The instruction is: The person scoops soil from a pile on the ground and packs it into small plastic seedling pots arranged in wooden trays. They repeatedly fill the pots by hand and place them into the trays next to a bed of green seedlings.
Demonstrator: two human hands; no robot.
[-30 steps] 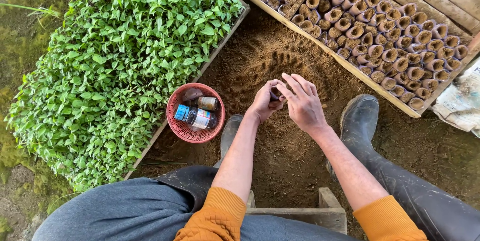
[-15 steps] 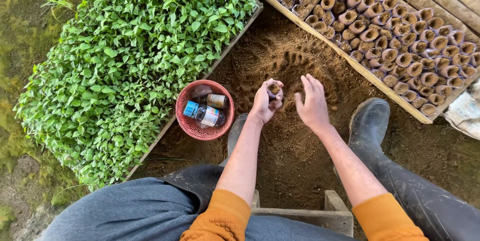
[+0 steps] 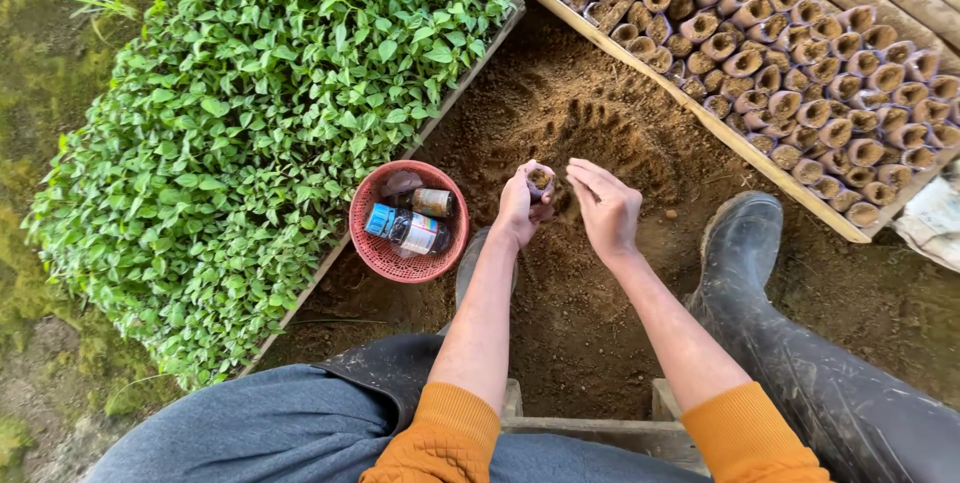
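Observation:
My left hand (image 3: 524, 205) grips a small soil-filled seedling bag (image 3: 541, 181), held upright over the heap of loose brown soil (image 3: 590, 133). Beside it, my right hand (image 3: 603, 205) has its fingers bunched toward the bag's open top; whether it holds soil I cannot tell. Both arms wear orange sleeves.
A red basket (image 3: 372, 246) with small bottles sits left of my hands. A bed of green seedlings (image 3: 260, 103) fills the left. A wooden-edged tray of filled seedling bags (image 3: 800, 73) lies at the upper right. Black rubber boots (image 3: 745, 243) rest on the soil, with a wooden stool (image 3: 590, 428) beneath me.
My right hand, spread apart from the bag half a second ago, has come back left to the bag's top with its fingers drawn together. The left hand stays put.

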